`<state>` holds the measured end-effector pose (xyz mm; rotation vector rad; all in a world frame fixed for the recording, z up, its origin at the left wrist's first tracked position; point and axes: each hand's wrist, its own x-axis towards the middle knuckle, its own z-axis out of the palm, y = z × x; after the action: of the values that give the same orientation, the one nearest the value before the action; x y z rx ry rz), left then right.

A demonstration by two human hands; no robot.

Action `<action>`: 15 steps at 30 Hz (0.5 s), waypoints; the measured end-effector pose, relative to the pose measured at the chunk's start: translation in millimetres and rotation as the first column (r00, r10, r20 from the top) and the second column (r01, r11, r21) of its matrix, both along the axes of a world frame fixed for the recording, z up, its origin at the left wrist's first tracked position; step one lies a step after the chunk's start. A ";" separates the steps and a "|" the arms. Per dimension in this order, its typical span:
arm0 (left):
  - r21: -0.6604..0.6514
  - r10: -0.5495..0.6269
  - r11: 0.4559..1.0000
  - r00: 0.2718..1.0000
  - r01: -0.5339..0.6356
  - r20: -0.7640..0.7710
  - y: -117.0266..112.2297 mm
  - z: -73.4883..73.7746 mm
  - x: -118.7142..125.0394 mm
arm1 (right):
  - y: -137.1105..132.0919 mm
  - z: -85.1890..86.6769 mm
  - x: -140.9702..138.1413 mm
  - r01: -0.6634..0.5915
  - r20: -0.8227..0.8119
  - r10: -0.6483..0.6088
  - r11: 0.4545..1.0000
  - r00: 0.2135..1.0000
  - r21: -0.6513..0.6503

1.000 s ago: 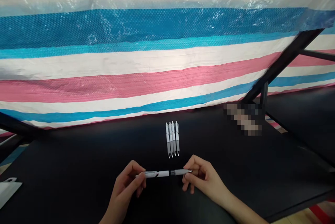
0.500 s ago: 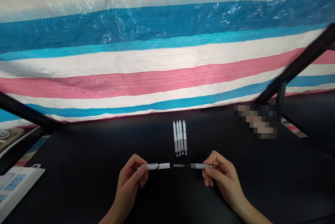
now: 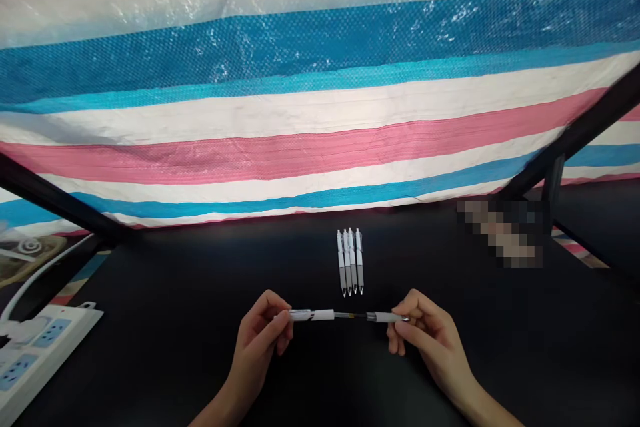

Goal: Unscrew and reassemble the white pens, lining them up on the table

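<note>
Between thumb and fingers, my left hand [image 3: 263,334] pinches a white pen barrel [image 3: 320,315] with a clear clip, its open end facing right. My right hand [image 3: 425,334] pinches the grey grip section of the pen [image 3: 383,317] near its silver tip. From that section a thin pen refill [image 3: 353,315] points left, and its end meets the mouth of the barrel. The two parts lie nearly in one line, level above the table. Beyond my hands, several white and grey pens [image 3: 351,264] lie side by side, tips toward me.
A white power strip [image 3: 55,354] with a plug in it lies at the left on the black table [image 3: 200,280]. Striped plastic sheeting [image 3: 300,154] hangs behind the table, with black frame bars [image 3: 575,134] at both sides. A blurred patch [image 3: 505,234] covers something at back right.
My left hand has brought the barrel rightward, so the gap between barrel and refill has closed. My right hand stays nearly in place. The view has shifted slightly.
</note>
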<state>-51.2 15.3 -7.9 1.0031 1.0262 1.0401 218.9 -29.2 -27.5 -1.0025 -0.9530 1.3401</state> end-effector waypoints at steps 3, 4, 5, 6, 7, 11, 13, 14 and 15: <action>-0.008 -0.084 0.996 0.996 0.084 -0.040 -1.4 2.0 4.5 | -0.7 -1.3 -5.8 -0.041 0.108 0.039 0.999 0.993 0.020; -0.013 -0.118 0.993 0.991 0.117 -0.058 -2.0 3.1 6.5 | -1.1 -2.1 -7.9 -0.071 0.155 0.065 0.997 0.986 0.033; -0.019 -0.144 0.990 0.987 0.143 -0.075 -2.9 4.1 8.6 | -1.5 -3.1 -9.8 -0.102 0.206 0.090 0.993 0.974 0.050; -0.023 -0.163 0.987 0.983 0.162 -0.086 -3.8 5.1 10.6 | -2.0 -4.0 -11.2 -0.128 0.258 0.107 0.990 0.960 0.066; -0.025 -0.176 0.984 0.980 0.174 -0.091 -4.8 5.8 12.4 | -2.3 -4.8 -12.1 -0.146 0.305 0.115 0.986 0.945 0.080; -0.021 -0.187 0.982 0.977 0.186 -0.102 -8.7 6.4 17.4 | -2.2 -4.1 -11.3 -0.175 0.452 0.136 0.983 0.881 0.046; -0.014 -0.195 0.981 0.976 0.194 -0.096 -9.7 5.5 18.5 | -1.1 -1.4 -10.1 -0.196 0.518 0.167 0.981 0.839 0.001; -0.012 -0.205 0.979 0.975 0.205 -0.086 -9.6 4.8 18.5 | -0.5 0.1 -9.8 -0.201 0.542 0.175 0.980 0.822 -0.012; -0.011 -0.216 0.976 0.974 0.216 -0.075 -9.1 4.0 18.2 | 0.1 1.5 -9.7 -0.206 0.544 0.183 0.978 0.819 -0.018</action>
<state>-33.0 6.2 -3.9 1.1323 0.9560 0.8268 209.2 -29.0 -26.0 -1.3172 -1.5435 1.2087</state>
